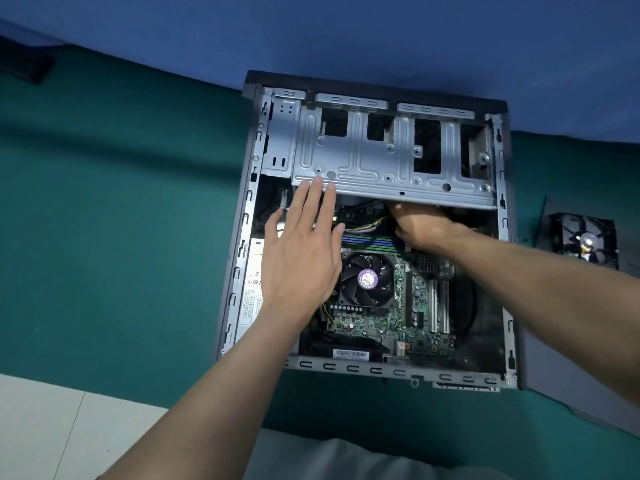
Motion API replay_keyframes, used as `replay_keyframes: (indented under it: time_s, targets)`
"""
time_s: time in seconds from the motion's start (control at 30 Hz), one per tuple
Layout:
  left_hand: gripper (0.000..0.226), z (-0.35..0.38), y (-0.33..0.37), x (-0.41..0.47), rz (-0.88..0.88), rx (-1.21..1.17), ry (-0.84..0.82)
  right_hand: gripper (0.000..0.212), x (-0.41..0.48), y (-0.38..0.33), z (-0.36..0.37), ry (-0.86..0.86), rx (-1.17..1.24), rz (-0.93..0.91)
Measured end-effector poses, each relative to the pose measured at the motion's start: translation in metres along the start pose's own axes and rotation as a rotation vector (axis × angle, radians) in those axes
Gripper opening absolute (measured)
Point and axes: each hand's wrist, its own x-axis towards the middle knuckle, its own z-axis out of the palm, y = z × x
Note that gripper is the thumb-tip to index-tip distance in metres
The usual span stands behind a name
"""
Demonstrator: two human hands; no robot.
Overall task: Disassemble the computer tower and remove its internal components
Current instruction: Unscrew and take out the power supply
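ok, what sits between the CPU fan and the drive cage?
In the head view, memory sticks and a bundle of wires lie between the CPU fan and the drive cage.

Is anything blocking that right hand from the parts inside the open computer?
Yes: the grey stamped-metal drive cage overhangs the right hand, whose fingers disappear under the cage's near edge. What they touch there is hidden.

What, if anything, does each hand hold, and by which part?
The left hand holds nothing; straight fingertips touch the drive cage at its edge. The right hand reaches under it, fingers hidden: cannot tell.
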Motion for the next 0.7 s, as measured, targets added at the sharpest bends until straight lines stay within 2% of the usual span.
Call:
replay_keyframes:
  time_s: [0.07, 0.17, 0.2, 0.3, 0.5, 0.6, 0.7]
  targets:
    - [0.055, 0.0, 0.001, -0.001, 0.0, 0.004, -0.002, 0.023, 0.005, 0.001, 0.003, 0.008, -0.004, -0.052]
    - [0.055, -0.002, 0.002, 0.0, 0.0, -0.001, -0.012, 0.027, 0.006, 0.009, -0.005, -0.143, -0.011, -0.044]
    - [0.055, -0.003, 0.002, 0.0, -0.004, -0.002, -0.013, 0.03, 0.006, 0.01, -0.008, -0.12, -0.009, -0.042]
    - [0.055, -0.002, 0.002, -0.001, -0.011, 0.003, -0.012, 0.022, 0.005, 0.007, 0.0, 0.053, -0.051, -0.088]
    - [0.054, -0.002, 0.002, 0.0, -0.009, 0.002, -0.005, 0.035, 0.003, 0.009, 0.002, 0.131, -0.081, -0.153]
    - [0.054, 0.0, 0.001, -0.001, -0.007, 0.001, -0.001, 0.038, 0.002, 0.005, 0.009, 0.123, -0.101, -0.157]
    - [0.054, -0.001, 0.001, -0.002, -0.011, -0.007, -0.005, 0.038, 0.004, 0.007, 0.005, 0.04, -0.141, -0.163]
